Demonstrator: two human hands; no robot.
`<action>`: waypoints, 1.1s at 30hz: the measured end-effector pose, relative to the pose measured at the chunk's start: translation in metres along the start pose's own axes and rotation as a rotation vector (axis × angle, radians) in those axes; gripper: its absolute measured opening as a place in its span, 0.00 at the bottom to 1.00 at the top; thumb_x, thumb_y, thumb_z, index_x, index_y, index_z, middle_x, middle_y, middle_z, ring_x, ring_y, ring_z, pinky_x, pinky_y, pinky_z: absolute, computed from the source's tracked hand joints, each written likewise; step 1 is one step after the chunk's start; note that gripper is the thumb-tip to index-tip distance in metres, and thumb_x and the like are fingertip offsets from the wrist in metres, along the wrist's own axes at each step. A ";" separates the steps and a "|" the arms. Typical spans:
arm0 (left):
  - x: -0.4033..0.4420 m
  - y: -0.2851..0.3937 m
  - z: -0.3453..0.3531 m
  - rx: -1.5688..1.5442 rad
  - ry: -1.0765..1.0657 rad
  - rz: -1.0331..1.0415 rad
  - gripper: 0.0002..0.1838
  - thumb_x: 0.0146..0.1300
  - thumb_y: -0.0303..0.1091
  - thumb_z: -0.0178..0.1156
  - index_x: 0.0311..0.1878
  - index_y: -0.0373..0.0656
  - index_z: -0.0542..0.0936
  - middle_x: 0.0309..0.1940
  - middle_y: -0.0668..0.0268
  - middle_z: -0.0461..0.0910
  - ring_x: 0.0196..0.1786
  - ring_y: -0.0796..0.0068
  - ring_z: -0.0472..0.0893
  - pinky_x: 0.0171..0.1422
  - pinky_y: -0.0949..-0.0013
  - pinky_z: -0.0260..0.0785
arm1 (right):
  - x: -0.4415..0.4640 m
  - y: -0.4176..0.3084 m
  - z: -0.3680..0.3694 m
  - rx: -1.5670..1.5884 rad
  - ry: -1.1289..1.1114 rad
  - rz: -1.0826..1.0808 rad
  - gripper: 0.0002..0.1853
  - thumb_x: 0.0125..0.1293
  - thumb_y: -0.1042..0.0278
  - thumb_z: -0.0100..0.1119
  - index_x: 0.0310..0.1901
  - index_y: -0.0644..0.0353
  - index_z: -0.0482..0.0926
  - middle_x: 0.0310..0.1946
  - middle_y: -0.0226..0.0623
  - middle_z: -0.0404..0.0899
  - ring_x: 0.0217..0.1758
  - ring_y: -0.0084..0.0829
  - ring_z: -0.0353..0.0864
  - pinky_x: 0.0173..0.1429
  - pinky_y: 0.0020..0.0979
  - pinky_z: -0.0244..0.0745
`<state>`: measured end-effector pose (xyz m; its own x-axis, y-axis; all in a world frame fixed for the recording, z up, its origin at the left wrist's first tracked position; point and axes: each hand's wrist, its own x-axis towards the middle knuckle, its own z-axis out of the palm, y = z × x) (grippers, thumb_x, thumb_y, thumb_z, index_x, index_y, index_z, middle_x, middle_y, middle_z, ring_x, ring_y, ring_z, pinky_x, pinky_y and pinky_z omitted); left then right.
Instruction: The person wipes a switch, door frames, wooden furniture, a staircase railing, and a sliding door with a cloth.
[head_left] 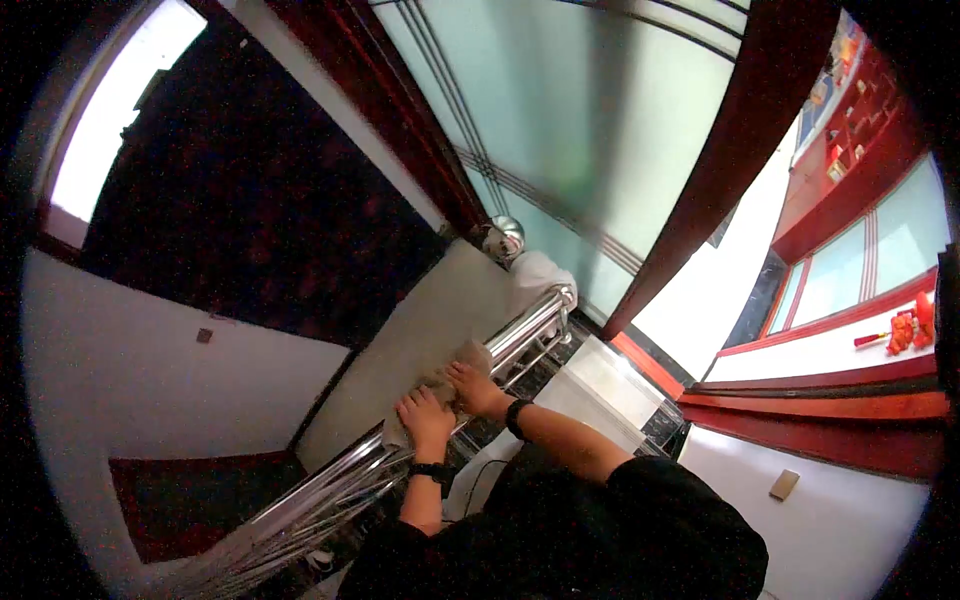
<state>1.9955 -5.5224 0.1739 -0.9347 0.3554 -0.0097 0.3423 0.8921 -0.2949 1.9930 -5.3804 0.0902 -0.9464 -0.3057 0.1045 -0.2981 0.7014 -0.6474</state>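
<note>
A greyish-tan cloth is draped over the shiny metal handrail of a staircase. My left hand lies on the cloth's lower part, its fingers curled over the rail. Just up the rail, close beside it, my right hand presses on the same cloth with bent fingers. Both wrists have dark bands. The undersides of both hands are hidden from view.
At the rail's upper end is a white cloth-like bundle, with a shiny metal ball behind it. Frosted glass panels in dark red frames stand beyond. Pale steps lie right of the rail. A switch plate is on the right wall.
</note>
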 end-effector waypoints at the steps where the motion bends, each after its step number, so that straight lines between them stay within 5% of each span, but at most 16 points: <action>1: 0.003 0.003 0.006 -0.042 0.093 0.023 0.33 0.50 0.47 0.64 0.56 0.35 0.73 0.50 0.50 0.77 0.55 0.52 0.72 0.67 0.47 0.56 | -0.002 0.002 -0.008 0.008 0.063 0.009 0.41 0.58 0.44 0.60 0.70 0.53 0.60 0.69 0.41 0.62 0.72 0.42 0.58 0.73 0.47 0.54; 4: 0.020 0.012 0.004 -0.074 0.002 0.040 0.33 0.51 0.50 0.63 0.54 0.34 0.74 0.48 0.51 0.77 0.53 0.51 0.73 0.66 0.47 0.57 | 0.006 -0.003 -0.073 -0.236 -0.194 0.106 0.37 0.58 0.45 0.59 0.66 0.54 0.65 0.64 0.43 0.68 0.67 0.44 0.65 0.71 0.47 0.57; 8: 0.037 0.034 0.040 -0.069 0.082 0.012 0.33 0.53 0.52 0.62 0.53 0.34 0.75 0.46 0.51 0.78 0.50 0.52 0.75 0.63 0.48 0.59 | 0.012 0.025 -0.087 -0.237 -0.219 0.056 0.34 0.58 0.44 0.58 0.63 0.55 0.70 0.57 0.43 0.75 0.62 0.45 0.72 0.68 0.48 0.61; 10: 0.049 0.056 0.031 -0.030 0.071 -0.073 0.32 0.53 0.54 0.62 0.51 0.34 0.75 0.41 0.52 0.79 0.47 0.53 0.76 0.59 0.50 0.62 | 0.013 0.074 -0.031 -0.052 0.287 -0.062 0.26 0.45 0.49 0.62 0.49 0.45 0.80 0.43 0.37 0.80 0.47 0.41 0.74 0.53 0.46 0.64; 15: 0.072 0.107 0.075 -0.052 0.210 -0.134 0.30 0.53 0.55 0.62 0.47 0.36 0.76 0.38 0.53 0.79 0.44 0.54 0.77 0.56 0.53 0.62 | 0.013 0.146 -0.007 0.067 0.070 0.127 0.26 0.48 0.52 0.58 0.52 0.48 0.80 0.51 0.43 0.78 0.53 0.48 0.75 0.57 0.50 0.68; 16: 0.072 0.115 0.080 -0.055 0.325 -0.097 0.30 0.53 0.55 0.61 0.47 0.36 0.76 0.37 0.53 0.79 0.44 0.54 0.77 0.56 0.53 0.62 | 0.006 0.150 -0.015 0.041 0.122 0.142 0.26 0.49 0.53 0.58 0.52 0.50 0.79 0.51 0.45 0.78 0.53 0.49 0.74 0.57 0.49 0.68; 19: 0.081 0.141 0.086 -0.099 0.223 -0.058 0.32 0.53 0.54 0.62 0.52 0.35 0.75 0.41 0.52 0.79 0.48 0.54 0.75 0.59 0.53 0.60 | -0.012 0.182 0.005 0.080 0.415 0.053 0.26 0.52 0.60 0.58 0.56 0.52 0.75 0.50 0.49 0.76 0.55 0.52 0.73 0.59 0.46 0.68; 24: 0.092 0.152 0.078 -0.105 0.257 0.060 0.32 0.51 0.52 0.63 0.52 0.36 0.74 0.43 0.56 0.77 0.47 0.54 0.74 0.54 0.52 0.63 | -0.023 0.199 -0.023 0.135 0.318 0.002 0.31 0.49 0.67 0.61 0.60 0.52 0.71 0.52 0.51 0.76 0.57 0.53 0.71 0.62 0.48 0.67; 28: 0.079 0.140 0.097 -0.086 0.312 0.153 0.29 0.54 0.46 0.63 0.58 0.43 0.73 0.52 0.57 0.75 0.55 0.53 0.72 0.62 0.53 0.62 | -0.029 0.192 -0.035 0.095 0.177 0.040 0.33 0.47 0.67 0.65 0.60 0.55 0.71 0.54 0.48 0.76 0.57 0.53 0.73 0.59 0.47 0.70; 33: 0.046 0.107 0.083 0.052 0.412 0.196 0.27 0.59 0.39 0.59 0.64 0.54 0.71 0.59 0.62 0.72 0.63 0.57 0.70 0.70 0.54 0.57 | -0.036 0.154 -0.027 0.026 0.268 -0.134 0.36 0.46 0.65 0.67 0.61 0.58 0.71 0.54 0.46 0.77 0.56 0.50 0.75 0.57 0.44 0.73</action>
<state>1.9812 -5.4343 0.0622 -0.7330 0.6067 0.3078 0.4935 0.7856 -0.3731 1.9775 -5.2437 0.0074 -0.8990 -0.2116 0.3833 -0.4225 0.6488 -0.6329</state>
